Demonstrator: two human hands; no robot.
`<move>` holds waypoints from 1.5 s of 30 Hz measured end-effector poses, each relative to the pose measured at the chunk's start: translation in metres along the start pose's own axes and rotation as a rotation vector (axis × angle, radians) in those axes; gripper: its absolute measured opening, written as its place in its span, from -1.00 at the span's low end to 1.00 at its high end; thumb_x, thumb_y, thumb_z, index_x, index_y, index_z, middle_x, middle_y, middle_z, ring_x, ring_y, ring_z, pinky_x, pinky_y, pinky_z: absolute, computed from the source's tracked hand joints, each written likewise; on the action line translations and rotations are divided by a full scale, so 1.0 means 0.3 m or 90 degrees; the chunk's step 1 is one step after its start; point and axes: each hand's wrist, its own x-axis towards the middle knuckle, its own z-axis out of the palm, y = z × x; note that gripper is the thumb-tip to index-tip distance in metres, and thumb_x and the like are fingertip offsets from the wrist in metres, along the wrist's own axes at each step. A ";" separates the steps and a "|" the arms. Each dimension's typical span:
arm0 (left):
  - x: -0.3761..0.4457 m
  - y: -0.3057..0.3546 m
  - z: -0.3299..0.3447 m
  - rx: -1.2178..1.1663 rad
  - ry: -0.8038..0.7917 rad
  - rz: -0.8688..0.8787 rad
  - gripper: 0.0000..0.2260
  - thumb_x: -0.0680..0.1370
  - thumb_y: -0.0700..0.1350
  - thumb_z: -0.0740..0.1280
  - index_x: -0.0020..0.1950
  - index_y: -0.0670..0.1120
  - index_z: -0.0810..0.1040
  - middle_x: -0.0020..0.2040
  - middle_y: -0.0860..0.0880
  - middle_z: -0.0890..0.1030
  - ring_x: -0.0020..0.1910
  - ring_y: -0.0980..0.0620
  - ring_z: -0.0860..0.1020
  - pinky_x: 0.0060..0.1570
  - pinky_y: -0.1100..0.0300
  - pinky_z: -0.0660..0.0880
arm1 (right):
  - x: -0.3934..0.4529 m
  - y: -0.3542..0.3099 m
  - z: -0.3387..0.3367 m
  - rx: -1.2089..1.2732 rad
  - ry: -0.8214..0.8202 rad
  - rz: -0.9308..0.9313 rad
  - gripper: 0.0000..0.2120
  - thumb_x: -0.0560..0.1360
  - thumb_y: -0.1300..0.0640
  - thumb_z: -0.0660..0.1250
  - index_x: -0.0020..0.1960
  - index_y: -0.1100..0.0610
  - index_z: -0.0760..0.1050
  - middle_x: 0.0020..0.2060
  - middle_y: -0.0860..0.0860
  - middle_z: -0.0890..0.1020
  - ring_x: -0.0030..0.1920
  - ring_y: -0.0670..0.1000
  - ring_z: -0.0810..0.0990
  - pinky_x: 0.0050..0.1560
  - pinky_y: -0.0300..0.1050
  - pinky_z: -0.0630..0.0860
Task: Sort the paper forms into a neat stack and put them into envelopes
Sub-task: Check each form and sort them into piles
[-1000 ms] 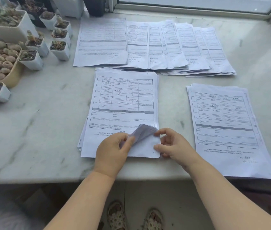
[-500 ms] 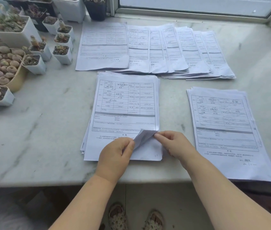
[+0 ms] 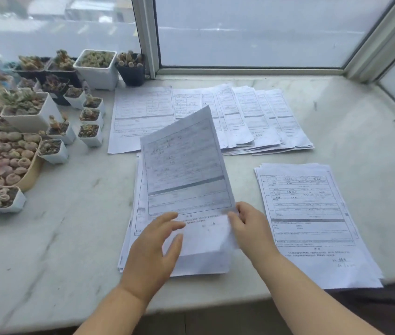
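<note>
Three lots of forms are laid out on the marble desk: a fanned row at 12 o'clock, a squared pile at 3 o'clock, and a middle pile right in front. One sheet is being peeled up off the middle pile, its lower right edge pinched in the right hand, grip clamped on the paper. The left hand is kept flat on the pile, fingers relaxed and apart. Succulent pots are crowded at 10 o'clock.
</note>
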 end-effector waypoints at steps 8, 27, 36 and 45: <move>0.293 0.155 0.028 0.006 0.085 0.080 -0.74 0.53 -0.01 0.22 0.17 0.03 0.56 0.26 0.10 0.52 0.32 0.16 0.43 0.30 0.38 0.31 | 0.272 -0.030 -0.409 0.640 0.174 0.318 -0.90 0.55 0.32 0.26 -0.10 0.19 0.53 -0.42 -0.03 0.67 -0.42 -0.11 0.63 -0.41 -0.28 0.57; 1.004 0.081 0.522 0.305 -0.138 -0.061 -0.46 0.41 0.17 0.44 0.31 -0.01 0.47 0.43 -0.04 0.34 0.44 -0.05 0.23 0.43 0.04 0.09 | 1.111 -0.056 -0.457 0.777 -0.083 0.359 -0.83 0.59 0.23 0.23 -0.16 0.11 0.51 -0.43 -0.05 0.58 -0.39 -0.08 0.63 0.05 0.17 0.48; 1.070 0.091 0.582 0.334 -0.159 -0.069 -0.62 0.46 0.15 0.37 0.18 0.00 0.48 0.24 0.03 0.41 0.21 -0.04 0.40 0.05 0.11 0.38 | 1.173 0.027 -0.433 0.654 -0.139 0.359 -0.80 0.61 0.21 0.19 -0.18 0.08 0.46 -0.45 -0.05 0.56 -0.21 -0.03 0.61 0.16 0.28 0.43; 1.047 0.045 0.578 0.273 -0.026 -0.029 -0.88 0.52 -0.02 0.28 -0.12 0.00 0.59 0.03 0.08 0.62 -0.05 0.01 0.59 -0.26 0.24 0.41 | 1.172 0.029 -0.376 0.665 -0.142 0.358 -0.81 0.60 0.21 0.19 -0.17 0.08 0.47 -0.45 -0.05 0.56 -0.24 -0.03 0.60 0.24 0.30 0.41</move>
